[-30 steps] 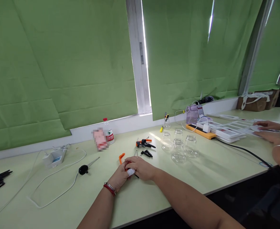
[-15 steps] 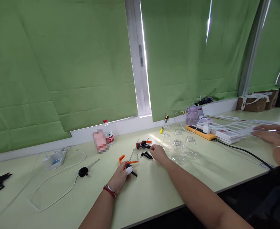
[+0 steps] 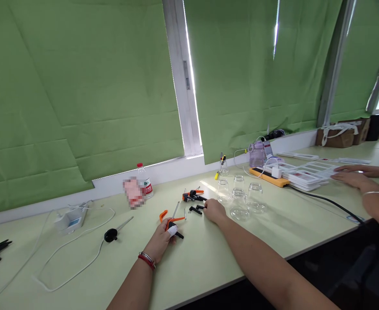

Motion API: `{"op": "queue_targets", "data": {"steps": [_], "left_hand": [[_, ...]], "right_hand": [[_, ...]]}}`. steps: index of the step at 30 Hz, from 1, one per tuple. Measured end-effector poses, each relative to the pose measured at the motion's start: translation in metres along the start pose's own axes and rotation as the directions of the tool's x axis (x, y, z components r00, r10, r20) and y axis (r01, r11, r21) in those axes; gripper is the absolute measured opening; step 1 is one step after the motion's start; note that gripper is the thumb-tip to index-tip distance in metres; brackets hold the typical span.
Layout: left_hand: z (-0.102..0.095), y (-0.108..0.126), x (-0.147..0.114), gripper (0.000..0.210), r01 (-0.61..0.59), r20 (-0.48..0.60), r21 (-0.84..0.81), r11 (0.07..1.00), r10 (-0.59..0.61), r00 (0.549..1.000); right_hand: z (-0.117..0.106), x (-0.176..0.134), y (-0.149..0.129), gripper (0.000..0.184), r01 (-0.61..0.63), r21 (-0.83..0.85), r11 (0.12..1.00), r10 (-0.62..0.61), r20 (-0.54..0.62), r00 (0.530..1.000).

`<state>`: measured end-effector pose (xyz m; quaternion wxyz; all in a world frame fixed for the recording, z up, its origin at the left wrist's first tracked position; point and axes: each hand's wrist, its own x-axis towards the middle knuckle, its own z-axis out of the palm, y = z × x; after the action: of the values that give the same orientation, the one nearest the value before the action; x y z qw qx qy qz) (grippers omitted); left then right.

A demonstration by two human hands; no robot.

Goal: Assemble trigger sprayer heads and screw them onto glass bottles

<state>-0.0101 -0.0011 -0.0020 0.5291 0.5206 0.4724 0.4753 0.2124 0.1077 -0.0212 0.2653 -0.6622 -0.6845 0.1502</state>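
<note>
My left hand (image 3: pixel 164 236) is closed round an orange-and-black clamp-like tool (image 3: pixel 175 220) with thin metal rods, held above the table. A black lever of it sticks out below my thumb, which has a white wrap. My right hand (image 3: pixel 214 211) is closed, its fingertips at the end of a small black handle piece (image 3: pixel 201 207); the grip is partly hidden. Just left of this lies a second black handle piece (image 3: pixel 195 210). Behind them, more orange-and-black clamp-like tools (image 3: pixel 192 196) lie in a small heap.
Several clear glass jars (image 3: pixel 239 206) stand right of my right hand. Farther right are an orange power strip (image 3: pixel 268 177), white frames (image 3: pixel 302 180) and another person's hands (image 3: pixel 349 174). A water bottle (image 3: pixel 148 187), a black dial with a probe (image 3: pixel 111 235) and a cable (image 3: pixel 65 254) are leftward.
My right hand has lowered slightly, from beside the heap of tools to the small black pieces, and one piece now sits at its fingertips. My left hand keeps its hold.
</note>
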Motion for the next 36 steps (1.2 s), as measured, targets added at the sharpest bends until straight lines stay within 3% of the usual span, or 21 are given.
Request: {"op": "queue_targets", "data": {"steps": [10,13,16,21,24,36], "left_hand": [[-0.004,-0.004,0.004,0.040,0.003,-0.030,-0.031,1.000,-0.004,1.000],[-0.004,-0.004,0.006,0.036,-0.048,-0.115,-0.114,0.992,0.035,0.993],[-0.006,-0.003,0.009,0.034,-0.106,-0.186,-0.192,0.976,0.070,0.980],[-0.010,-0.004,0.011,0.032,-0.138,-0.233,-0.250,0.958,0.079,0.969],[-0.009,-0.004,0.010,0.032,-0.142,-0.233,-0.242,0.960,0.085,0.969],[-0.007,-0.003,0.008,0.031,-0.139,-0.216,-0.236,0.962,0.087,0.972]], "right_hand": [[-0.004,-0.002,0.003,0.015,0.032,0.044,0.999,-0.031,-0.015,0.999],[-0.007,-0.011,-0.004,0.015,0.157,0.187,0.970,-0.153,-0.034,0.988],[-0.004,-0.025,-0.015,0.012,0.337,0.308,0.890,-0.352,-0.004,0.936],[0.004,-0.045,-0.030,0.012,0.457,0.336,0.824,-0.509,0.081,0.857],[0.007,-0.050,-0.034,0.012,0.483,0.333,0.810,-0.538,0.094,0.838],[0.004,-0.055,-0.037,0.009,0.482,0.295,0.825,-0.531,0.115,0.839]]}}
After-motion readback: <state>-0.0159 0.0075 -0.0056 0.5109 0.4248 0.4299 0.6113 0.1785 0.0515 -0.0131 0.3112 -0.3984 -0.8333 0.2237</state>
